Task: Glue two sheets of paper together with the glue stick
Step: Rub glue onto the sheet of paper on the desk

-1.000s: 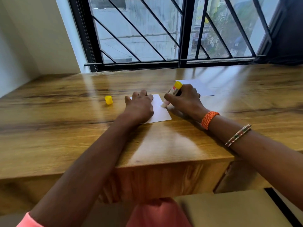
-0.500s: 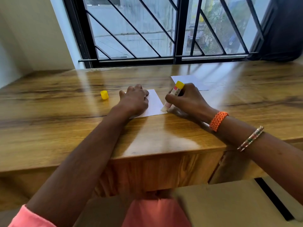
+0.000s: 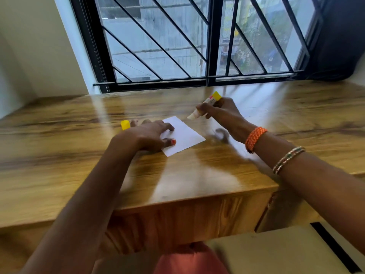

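Note:
A small white sheet of paper (image 3: 185, 135) lies on the wooden table (image 3: 177, 180). My left hand (image 3: 150, 135) rests on its left part with fingers spread flat. My right hand (image 3: 221, 112) grips the glue stick (image 3: 205, 105), which has a yellow end and points its white tip down-left, lifted just above the sheet's far right corner. A second white sheet (image 3: 254, 110) lies faintly visible in the glare behind my right hand. The yellow cap (image 3: 125, 124) stands on the table just left of my left hand.
A barred window (image 3: 197, 42) runs along the table's far edge. The table's front edge (image 3: 187, 202) is close to me, with a beige surface (image 3: 276, 252) below at the right.
My right hand has lifted the glue stick off the sheet's right edge and moved it up and away. The sheet now lies turned at an angle. My left hand stays on it.

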